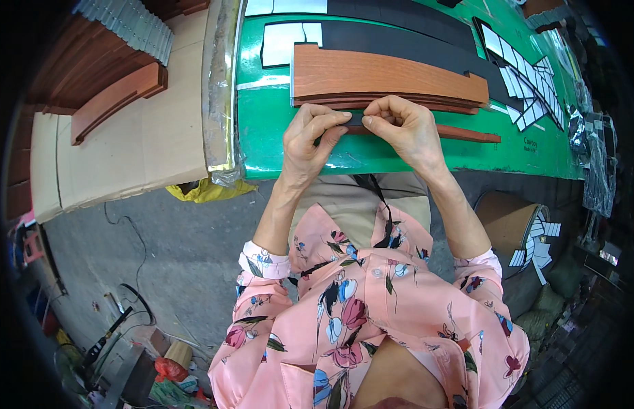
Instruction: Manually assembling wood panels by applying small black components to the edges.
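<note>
While both hands, left hand [310, 136] and right hand [405, 126], pinch it, the thin black strip [356, 119] looks flat and narrow.

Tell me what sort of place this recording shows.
Probably a small furniture-parts workshop. Curved wooden pieces are stacked on a green worktable, black strips and white backing scraps lie beside them, and both hands, left hand and right hand, pinch a thin black strip.

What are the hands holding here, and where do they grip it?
Both the left hand and right hand pinch a thin black strip between fingertips at its upper end.
</note>
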`<state>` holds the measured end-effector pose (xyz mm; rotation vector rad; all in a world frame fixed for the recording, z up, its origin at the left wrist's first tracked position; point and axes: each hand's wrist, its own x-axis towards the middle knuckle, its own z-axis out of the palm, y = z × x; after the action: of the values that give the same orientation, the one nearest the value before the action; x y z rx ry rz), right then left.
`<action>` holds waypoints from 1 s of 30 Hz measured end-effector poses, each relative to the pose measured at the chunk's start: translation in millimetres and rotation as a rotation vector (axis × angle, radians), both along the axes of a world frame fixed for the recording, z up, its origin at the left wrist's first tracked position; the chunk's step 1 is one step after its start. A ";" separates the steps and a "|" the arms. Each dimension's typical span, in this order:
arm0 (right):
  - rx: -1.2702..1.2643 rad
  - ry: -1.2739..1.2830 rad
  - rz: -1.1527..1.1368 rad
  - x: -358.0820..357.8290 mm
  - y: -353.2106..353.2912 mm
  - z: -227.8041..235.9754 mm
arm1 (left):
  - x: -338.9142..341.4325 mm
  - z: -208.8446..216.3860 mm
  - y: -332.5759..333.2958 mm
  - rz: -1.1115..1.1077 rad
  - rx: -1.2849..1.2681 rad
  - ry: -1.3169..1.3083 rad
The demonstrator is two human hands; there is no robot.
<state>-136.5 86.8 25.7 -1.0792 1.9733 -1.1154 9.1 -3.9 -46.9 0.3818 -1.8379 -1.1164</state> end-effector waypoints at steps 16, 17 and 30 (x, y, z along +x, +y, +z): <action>-0.138 0.068 0.191 -3.3 5.2 0.7 | 0.1 -0.1 6.6 0.173 -0.296 -0.176; -0.130 0.050 0.195 -3.7 5.2 1.3 | 0.5 0.0 6.6 0.176 -0.309 -0.185; -0.252 0.337 0.508 -87.2 -83.4 56.6 | -8.6 32.6 -4.0 0.101 -0.359 -0.199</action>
<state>-223.7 3.4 82.3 -1.8793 1.6662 -0.9570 0.4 -7.9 -14.3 0.3795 -2.1206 -0.6796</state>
